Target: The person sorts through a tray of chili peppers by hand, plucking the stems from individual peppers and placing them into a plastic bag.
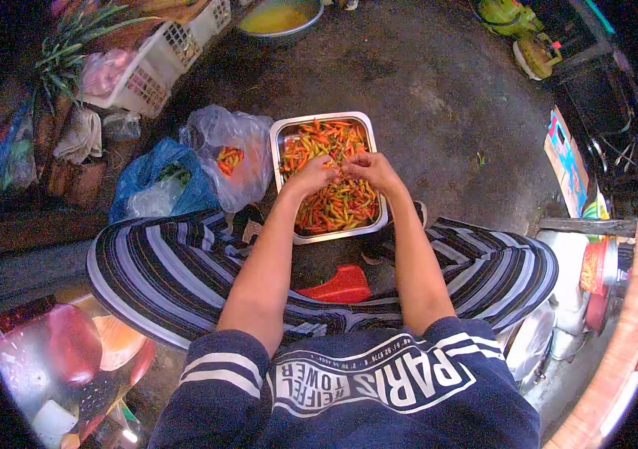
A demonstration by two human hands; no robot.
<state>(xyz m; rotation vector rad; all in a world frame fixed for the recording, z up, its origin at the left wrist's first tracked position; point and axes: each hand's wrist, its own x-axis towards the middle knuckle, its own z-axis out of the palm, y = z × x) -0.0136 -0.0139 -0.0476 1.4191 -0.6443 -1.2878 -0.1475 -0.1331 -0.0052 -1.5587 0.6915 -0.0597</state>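
A rectangular metal tray [287, 233] full of red, orange and green chili peppers [337, 209] lies on the floor in front of me. Over its middle, my left hand [315, 177] is closed, with a bit of orange chili pepper showing at its fingertips. Close beside it, my right hand [373, 170] has its fingers pinched together, and what they hold is too small to make out. The fingertips of both hands almost meet above the pile. To the left of the tray, a clear plastic bag [248, 153] holds more chili peppers.
A blue plastic bag [135, 179] sits at the left, near white crates [143, 86]. A basin [311, 21] of yellowish liquid stands at the top. Under my legs is a red plastic stool [341, 284]. Green gas cylinders [510, 16] are at the upper right.
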